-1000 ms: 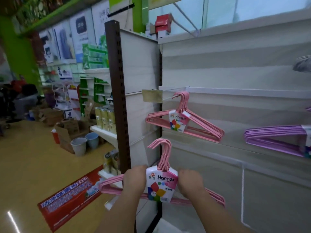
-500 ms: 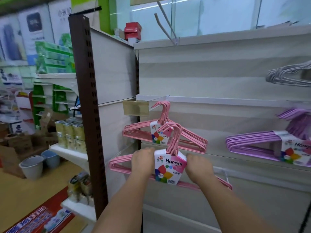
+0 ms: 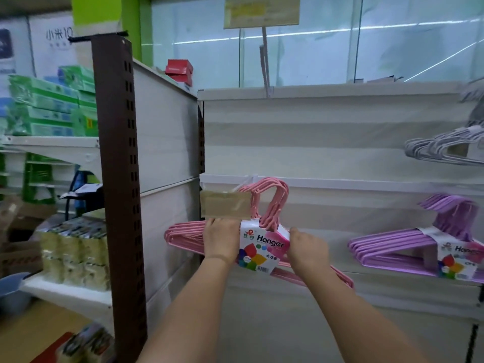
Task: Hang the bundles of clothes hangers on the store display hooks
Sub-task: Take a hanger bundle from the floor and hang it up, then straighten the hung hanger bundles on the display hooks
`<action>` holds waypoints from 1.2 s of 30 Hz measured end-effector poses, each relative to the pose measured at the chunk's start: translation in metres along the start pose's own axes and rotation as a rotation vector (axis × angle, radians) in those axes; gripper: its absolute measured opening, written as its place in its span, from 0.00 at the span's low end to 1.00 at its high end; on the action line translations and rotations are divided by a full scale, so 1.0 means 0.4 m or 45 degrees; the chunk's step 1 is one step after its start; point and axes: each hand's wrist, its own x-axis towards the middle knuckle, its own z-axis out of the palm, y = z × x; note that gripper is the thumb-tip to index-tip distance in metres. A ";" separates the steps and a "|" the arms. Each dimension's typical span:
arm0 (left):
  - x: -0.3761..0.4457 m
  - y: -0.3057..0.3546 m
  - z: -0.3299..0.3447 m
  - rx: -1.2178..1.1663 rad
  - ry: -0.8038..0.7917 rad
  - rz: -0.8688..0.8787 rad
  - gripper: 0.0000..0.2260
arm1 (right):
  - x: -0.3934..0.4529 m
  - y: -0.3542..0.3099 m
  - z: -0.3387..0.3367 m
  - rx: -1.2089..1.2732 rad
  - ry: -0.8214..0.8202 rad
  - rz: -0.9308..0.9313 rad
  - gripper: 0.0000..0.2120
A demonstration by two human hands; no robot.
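Gripping the pink hanger bundle (image 3: 264, 247) either side of its label, the left hand (image 3: 218, 239) and right hand (image 3: 309, 251) raise its hooks to the display hook (image 3: 245, 182); seating looks unfinished. Purple bundle (image 3: 419, 247) already hangs.

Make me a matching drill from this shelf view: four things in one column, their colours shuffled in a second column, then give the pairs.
Things:
1. hanger bundle in both hands
2. hanger bundle at lower right
3. hanger bundle at upper right
4. slotted shelf post

Colours:
A. brown
B. grey-white
C. pink
D. purple

Pairs: 1-C, 2-D, 3-B, 4-A
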 end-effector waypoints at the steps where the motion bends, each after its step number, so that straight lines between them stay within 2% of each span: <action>1: 0.003 -0.008 0.003 -0.009 0.012 0.000 0.07 | 0.003 -0.007 0.003 -0.007 0.009 -0.003 0.13; 6: 0.001 -0.067 0.048 -0.123 0.045 0.014 0.10 | 0.008 -0.056 0.013 -0.012 0.012 -0.022 0.12; 12: 0.013 -0.115 0.073 -0.125 0.045 0.018 0.11 | 0.025 -0.097 0.053 -0.038 0.036 -0.046 0.13; 18: 0.008 -0.147 0.119 -0.252 -0.021 -0.064 0.12 | 0.061 -0.126 0.075 -0.057 0.034 -0.079 0.10; 22: 0.022 -0.143 0.130 -0.296 -0.079 -0.048 0.08 | 0.071 -0.126 0.095 -0.082 -0.005 -0.016 0.11; 27: 0.035 -0.136 0.154 -0.286 -0.178 -0.020 0.12 | 0.070 -0.135 0.113 -0.015 -0.004 0.068 0.12; 30: 0.039 -0.134 0.170 -0.307 -0.172 -0.006 0.14 | 0.049 -0.120 0.127 0.273 0.115 0.097 0.16; 32: 0.039 -0.133 0.182 -0.317 -0.157 -0.033 0.16 | 0.019 -0.112 0.153 0.399 0.212 -0.006 0.19; 34: 0.041 -0.127 0.188 -0.322 -0.162 -0.064 0.18 | 0.001 -0.110 0.177 0.357 0.252 -0.095 0.25; 36: 0.042 -0.122 0.192 -0.318 -0.176 -0.081 0.20 | 0.007 -0.115 0.189 0.276 0.220 -0.088 0.36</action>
